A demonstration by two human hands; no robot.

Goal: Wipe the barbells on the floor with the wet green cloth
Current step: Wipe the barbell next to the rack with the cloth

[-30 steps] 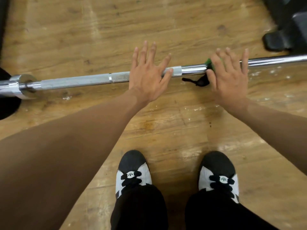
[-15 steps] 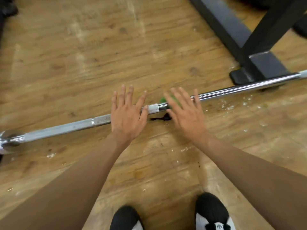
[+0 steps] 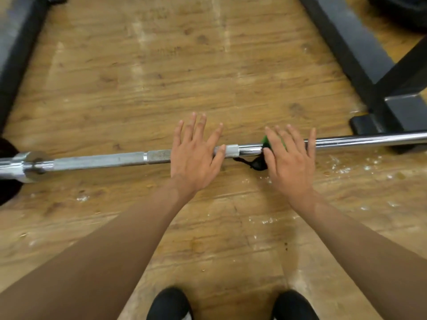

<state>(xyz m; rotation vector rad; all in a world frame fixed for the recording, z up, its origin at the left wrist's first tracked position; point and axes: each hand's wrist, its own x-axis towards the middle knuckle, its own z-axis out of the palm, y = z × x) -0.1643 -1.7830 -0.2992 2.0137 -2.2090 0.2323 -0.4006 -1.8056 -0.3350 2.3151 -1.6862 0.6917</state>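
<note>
1. Scuffed wooden floor (image 3: pixel 161 77), with a black rack (image 3: pixel 346 42) at the far right.
2. Across it, under both palms: barbell (image 3: pixel 99 160), long axis left to right, collar end pointing left.
3. Flat on the rough grip, fingers straight and spread: left hand (image 3: pixel 194 158).
4. Also flat, pressing the green cloth (image 3: pixel 265 140) onto the smooth shaft just to the right: right hand (image 3: pixel 291 162).
5. Likely next: sliding the cloth sideways along that axis.

Open floor (image 3: pixel 161 77) beyond the barbell (image 3: pixel 104 159), hemmed by black beam (image 3: pixel 16 42) left, rack base (image 3: pixel 346 47) right
</note>
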